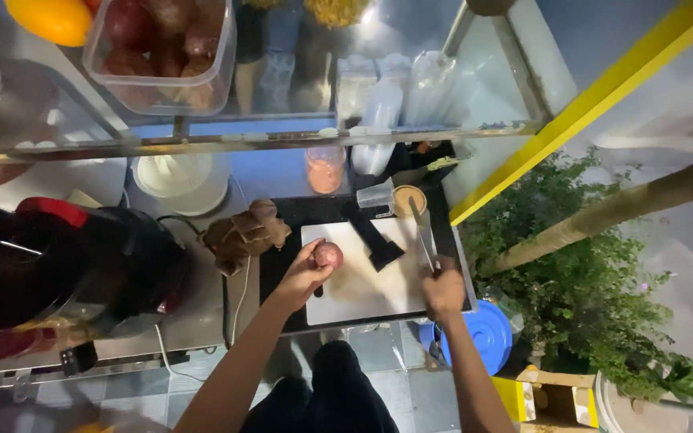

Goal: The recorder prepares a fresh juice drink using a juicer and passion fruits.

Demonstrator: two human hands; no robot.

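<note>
The left hand [302, 277] grips a whole round fruit [329, 255] over the cutting board [362, 293]. The right hand [443, 290] clasps a knife [421, 232], blade pointing away, well right of the fruit. Nothing is cut yet; slicing appears still ahead.

The cutting board [362, 297] looks like matt white plastic, faintly stained. The knife [422, 236] has a shiny metal blade. The round fruit [329, 255] has smooth, dull reddish skin. The counter [202, 317] is brushed metal with a soft sheen. The brown cloth [244, 234] is crumpled and matt. The juicer [82, 265] is glossy black plastic.
</note>
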